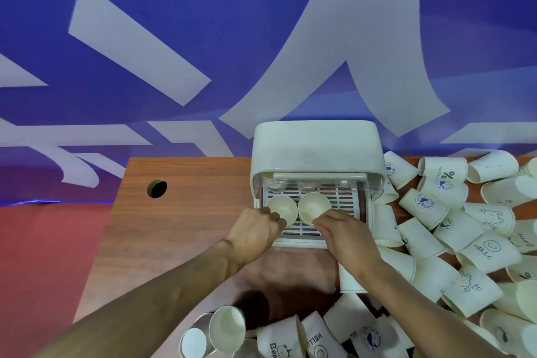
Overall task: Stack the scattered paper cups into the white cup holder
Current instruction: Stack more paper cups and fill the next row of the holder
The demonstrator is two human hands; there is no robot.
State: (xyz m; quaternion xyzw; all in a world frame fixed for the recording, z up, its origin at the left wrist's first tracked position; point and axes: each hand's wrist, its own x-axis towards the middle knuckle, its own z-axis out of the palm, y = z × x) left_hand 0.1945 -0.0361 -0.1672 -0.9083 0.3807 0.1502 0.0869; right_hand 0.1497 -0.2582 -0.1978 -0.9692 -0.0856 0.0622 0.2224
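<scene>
Two upright paper cups [282, 208] on the white cup holder's [316, 148] tray [345, 197] at 12 o'clock are pinched at their near rims by the left grip [252, 235] and right grip [345, 238], and should probably be seated flat before the 3 o'clock pile [465, 235] gets nested.

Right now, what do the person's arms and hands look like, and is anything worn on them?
The left forearm and right forearm are bare to the frame edge: no sleeves, gloves, watch or bands. No rings show on the left hand or right hand.
</scene>
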